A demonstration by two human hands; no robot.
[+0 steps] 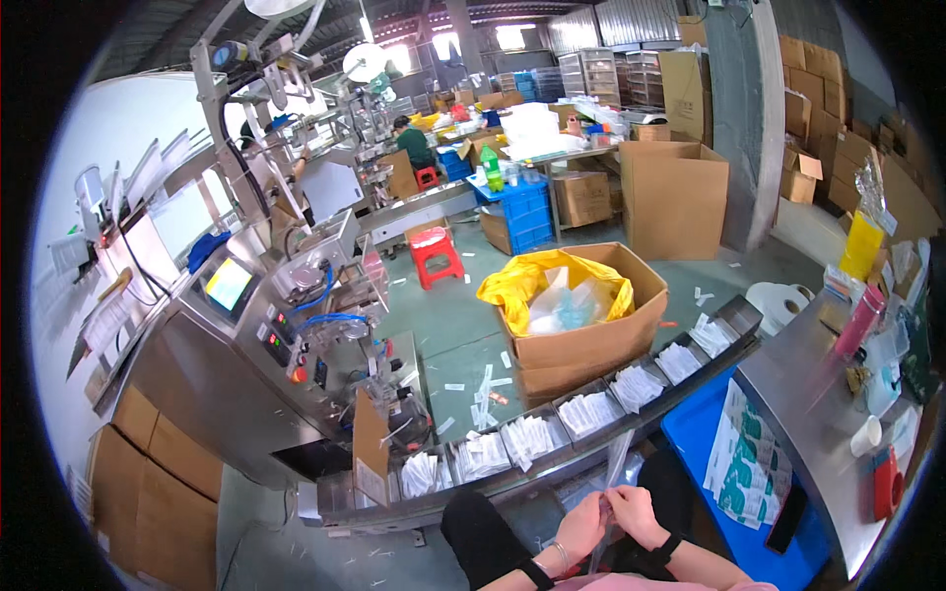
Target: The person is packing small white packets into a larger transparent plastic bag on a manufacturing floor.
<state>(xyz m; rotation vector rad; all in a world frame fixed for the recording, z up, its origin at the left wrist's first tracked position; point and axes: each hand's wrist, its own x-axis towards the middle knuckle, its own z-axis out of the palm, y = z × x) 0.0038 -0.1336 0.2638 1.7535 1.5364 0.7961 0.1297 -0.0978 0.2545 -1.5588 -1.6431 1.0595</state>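
Workshop floor [443, 330]: green, with white paper slips [483, 404] strewn between a steel machine [232, 364] on the left and an open carton.
Compartmented metal trough [493, 488]: curves across the near side, each visible section heaped with slim white packets [588, 414].
Open carton [591, 360]: stands just beyond the trough, lined with a yellow bag [507, 286] folded over its rim; crumpled clear plastic [572, 303] lies inside.
Blue tray [693, 422]: on the near right, bearing green-and-white printed sheets [752, 468] and a flat black object [785, 519].
Tall carton [675, 202]: farther right, top open, contents not visible.
Clear plastic strip [618, 456]: at the near side of the trough, rising above the fingertips and hanging below them between the wrists.
Left hand [579, 530]: fingers bunched together, pinching the strip.
Right hand [636, 514]: just beside the left, thumb and fingers closed on the same strip.
Hard to make out: the strip's transparency blurs its edges, and the fingers cover its middle; whether it is a bag or a sleeve cannot be told. Both forearms are cut off at the lower edge.
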